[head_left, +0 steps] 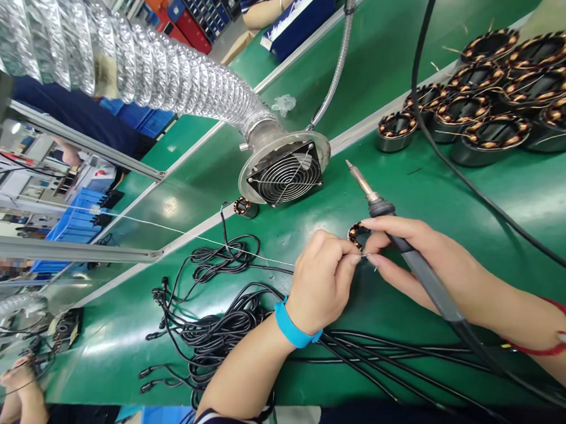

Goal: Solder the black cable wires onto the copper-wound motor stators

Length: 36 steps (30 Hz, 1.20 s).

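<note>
A soldering iron [421, 273] rests across my right hand [434, 264], which is closed on it; its metal tip points up and left, away from the work. My right fingertips also reach a small stator [357, 235] with copper windings, partly hidden behind the fingers. Thumb and index finger of my left hand [322, 273] are pinched together beside that stator. A thin pale solder wire [241, 253] runs in from the left to my left hand, and a short silvery end shows at the fingertips. What else the left fingers hold is hidden.
A fume extractor fan [288, 177] on a foil duct [176, 69] hangs over the green bench. Several wound stators [492, 133] stand at upper right, crossed by a black cable [464, 183]. Coiled black cables [226, 337] lie lower left. Co-workers' arms [263, 11] show beyond.
</note>
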Each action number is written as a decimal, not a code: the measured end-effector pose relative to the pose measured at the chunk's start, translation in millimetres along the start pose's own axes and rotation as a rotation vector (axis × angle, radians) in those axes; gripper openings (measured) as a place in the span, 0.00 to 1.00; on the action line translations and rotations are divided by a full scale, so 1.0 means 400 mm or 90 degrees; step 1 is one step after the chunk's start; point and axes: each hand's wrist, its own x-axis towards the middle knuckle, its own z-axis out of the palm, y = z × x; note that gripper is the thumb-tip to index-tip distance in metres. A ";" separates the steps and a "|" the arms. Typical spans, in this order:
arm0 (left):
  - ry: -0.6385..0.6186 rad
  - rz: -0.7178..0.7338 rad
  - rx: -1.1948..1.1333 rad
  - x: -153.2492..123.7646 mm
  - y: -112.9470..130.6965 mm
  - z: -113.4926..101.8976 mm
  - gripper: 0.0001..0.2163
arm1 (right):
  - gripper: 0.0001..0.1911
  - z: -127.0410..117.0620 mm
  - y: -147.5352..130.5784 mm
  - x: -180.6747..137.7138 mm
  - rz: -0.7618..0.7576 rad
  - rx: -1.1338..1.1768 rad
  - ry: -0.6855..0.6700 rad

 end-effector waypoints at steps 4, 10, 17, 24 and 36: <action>-0.013 0.032 0.029 -0.007 0.003 -0.001 0.01 | 0.17 0.001 -0.006 -0.004 0.017 0.027 0.009; -0.012 -0.087 -0.081 -0.009 -0.004 -0.003 0.06 | 0.17 -0.005 0.011 0.006 -0.032 -0.083 -0.052; 0.018 -0.221 -0.136 -0.006 -0.048 0.004 0.05 | 0.26 -0.002 0.034 0.001 -0.015 -0.081 -0.098; 0.018 -0.304 -0.236 -0.004 -0.065 0.011 0.04 | 0.18 0.018 0.040 0.001 -0.017 -0.069 -0.080; 0.004 -0.321 -0.275 -0.012 -0.074 0.019 0.02 | 0.21 -0.026 0.028 0.009 0.076 -0.153 -0.054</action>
